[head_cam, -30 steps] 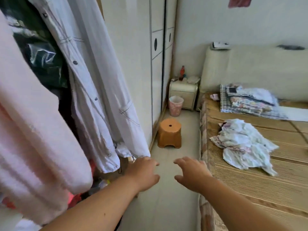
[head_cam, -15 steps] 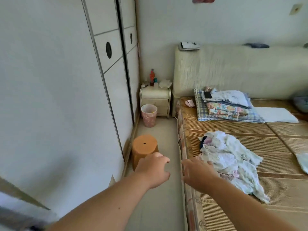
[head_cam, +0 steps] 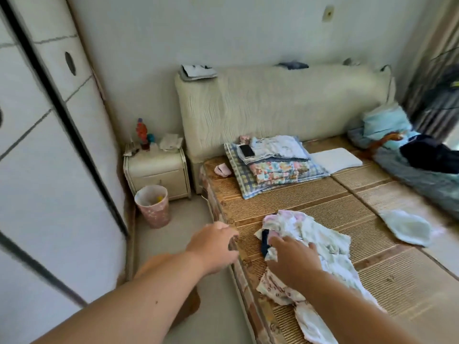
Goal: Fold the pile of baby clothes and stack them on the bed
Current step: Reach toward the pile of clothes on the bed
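**Both hands at the clothes pile, bed's near-left edge**

Head view.
- Bed (head_cam: 310,202): woven mat on top, takes up the right half of the scene. Padded headboard (head_cam: 273,103) at the far end.
- Pile (head_cam: 320,242) of baby clothes: unfolded and crumpled, pale prints with one dark piece. It lies on the mat close to the bed's near-left edge.
- Right hand (head_cam: 293,261): over the near-left part of the pile, back up. Fingers are slightly apart and mostly straight, tips on or just above the cloth; contact cannot be told. It grips nothing.
- Left hand (head_cam: 213,247): left of the pile, at the bed's edge, back up. Fingers are loosely bent and close together, and nothing shows in them.
- Folded stack (head_cam: 275,167): far end of the mat by the headboard, with a phone (head_cam: 247,151) on top.
- White pad (head_cam: 336,158) just right of the stack. Round pale cloth (head_cam: 407,227) on the mat, well right of the pile. Blue bedding (head_cam: 387,127) in the far-right corner.
- Floor side, left: nightstand (head_cam: 159,170) beside the headboard, pink bin (head_cam: 152,207) in front of it, wardrobe (head_cam: 49,145) doors along the left wall.
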`<state>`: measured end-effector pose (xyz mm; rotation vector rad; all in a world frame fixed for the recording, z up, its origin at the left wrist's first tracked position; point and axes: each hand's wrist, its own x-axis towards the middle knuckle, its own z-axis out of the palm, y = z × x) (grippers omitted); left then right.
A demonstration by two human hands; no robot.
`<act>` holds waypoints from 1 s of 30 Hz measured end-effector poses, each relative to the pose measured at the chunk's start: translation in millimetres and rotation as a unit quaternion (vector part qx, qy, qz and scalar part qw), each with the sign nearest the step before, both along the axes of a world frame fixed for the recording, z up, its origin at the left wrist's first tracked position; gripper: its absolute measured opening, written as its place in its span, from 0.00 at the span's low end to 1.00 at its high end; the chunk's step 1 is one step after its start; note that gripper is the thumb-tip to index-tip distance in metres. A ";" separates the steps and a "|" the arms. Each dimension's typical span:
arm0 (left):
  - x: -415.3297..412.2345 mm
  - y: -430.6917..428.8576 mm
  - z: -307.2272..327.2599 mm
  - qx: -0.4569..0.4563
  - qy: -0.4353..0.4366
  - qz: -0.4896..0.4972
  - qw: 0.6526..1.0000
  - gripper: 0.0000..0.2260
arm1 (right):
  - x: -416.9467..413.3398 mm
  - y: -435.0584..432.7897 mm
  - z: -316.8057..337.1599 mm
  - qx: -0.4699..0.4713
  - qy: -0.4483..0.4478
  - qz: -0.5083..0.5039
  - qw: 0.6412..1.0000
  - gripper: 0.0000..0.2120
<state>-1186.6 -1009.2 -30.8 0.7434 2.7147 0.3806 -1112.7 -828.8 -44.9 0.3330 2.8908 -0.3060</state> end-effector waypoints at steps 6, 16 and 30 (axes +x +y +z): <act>-101.7 65.2 -6.3 -0.018 -0.012 -0.108 0.994 0.24 | -54.1 40.0 3.3 0.013 -0.006 -0.138 0.990 0.20; -207.3 225.0 -31.9 -0.033 -0.040 -0.256 0.965 0.23 | -139.0 163.8 -27.1 0.018 -0.024 -0.244 0.969 0.22; -296.0 369.6 -21.9 -0.010 0.055 -0.448 0.892 0.25 | -197.1 259.5 -18.9 0.022 0.021 -0.337 0.941 0.30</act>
